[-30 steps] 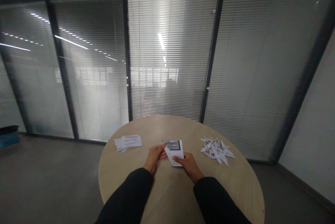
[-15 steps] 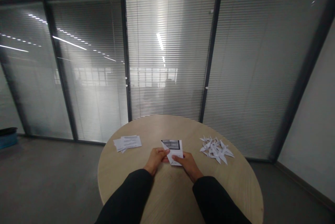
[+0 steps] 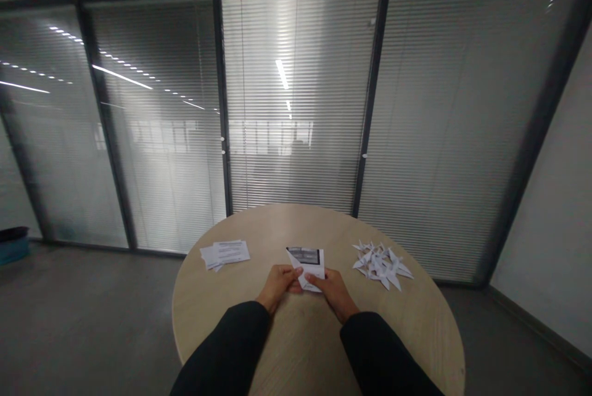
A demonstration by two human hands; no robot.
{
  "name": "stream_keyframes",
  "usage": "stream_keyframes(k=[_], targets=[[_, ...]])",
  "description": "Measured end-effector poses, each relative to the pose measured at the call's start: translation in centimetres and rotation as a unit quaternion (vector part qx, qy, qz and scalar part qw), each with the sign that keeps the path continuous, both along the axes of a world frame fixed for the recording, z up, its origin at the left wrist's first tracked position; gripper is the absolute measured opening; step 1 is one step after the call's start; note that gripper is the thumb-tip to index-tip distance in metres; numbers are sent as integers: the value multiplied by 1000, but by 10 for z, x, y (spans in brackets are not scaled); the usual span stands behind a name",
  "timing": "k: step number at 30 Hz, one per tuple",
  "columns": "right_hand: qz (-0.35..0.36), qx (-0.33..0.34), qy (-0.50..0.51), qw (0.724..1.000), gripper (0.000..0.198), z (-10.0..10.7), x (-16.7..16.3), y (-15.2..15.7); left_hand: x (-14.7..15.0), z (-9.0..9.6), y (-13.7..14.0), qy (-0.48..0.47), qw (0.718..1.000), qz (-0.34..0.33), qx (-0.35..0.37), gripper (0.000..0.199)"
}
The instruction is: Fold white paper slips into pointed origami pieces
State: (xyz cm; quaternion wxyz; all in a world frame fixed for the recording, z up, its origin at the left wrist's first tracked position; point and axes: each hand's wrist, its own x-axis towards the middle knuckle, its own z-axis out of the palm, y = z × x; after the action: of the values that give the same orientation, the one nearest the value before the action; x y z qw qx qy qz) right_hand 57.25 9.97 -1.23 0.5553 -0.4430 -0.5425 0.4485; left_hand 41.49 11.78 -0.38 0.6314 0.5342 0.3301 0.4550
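Between my two hands, above the middle of the round table (image 3: 305, 334), is a white sheet of paper (image 3: 314, 269) with a dark printed picture across its far part. Its left side slants, as if folded over. My left hand (image 3: 280, 283) pinches the left edge, thumb on top and fingers beneath. At the right edge, my right hand (image 3: 337, 290) grips the same sheet with its thumb pressed on the face. The fingers under the paper are partly hidden.
Several printed paper sheets (image 3: 231, 251) lie in a loose stack at the table's left. On the right sits a heap of pointed white folded-paper pieces (image 3: 383, 265). Glass partitions with blinds (image 3: 296, 100) stand behind the table, and a blue container (image 3: 13, 245) is on the floor far left.
The paper and both hands have shifted very slightly to the right, and the thumbs are a little closer together. The stack and the heap stay as they were.
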Motion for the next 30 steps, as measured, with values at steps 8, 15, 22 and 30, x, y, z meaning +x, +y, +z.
stream_keyframes(k=[8, 15, 22, 30], targets=[[14, 8, -28, 999, 51, -11, 2, 9, -2, -14, 15, 138, 981, 83, 112, 46], [-10, 20, -45, 999, 51, -9, 5, 9, -1, -17, 19, 105, 987, 73, 95, 44], [-55, 26, -27, 998, 48, -9, 4, 9, 3, -14, 13, 96, 994, 30, 34, 47], [-51, 10, -17, 998, 49, -9, 3, 8, 1, -11, 11, 112, 990, 48, 65, 46]])
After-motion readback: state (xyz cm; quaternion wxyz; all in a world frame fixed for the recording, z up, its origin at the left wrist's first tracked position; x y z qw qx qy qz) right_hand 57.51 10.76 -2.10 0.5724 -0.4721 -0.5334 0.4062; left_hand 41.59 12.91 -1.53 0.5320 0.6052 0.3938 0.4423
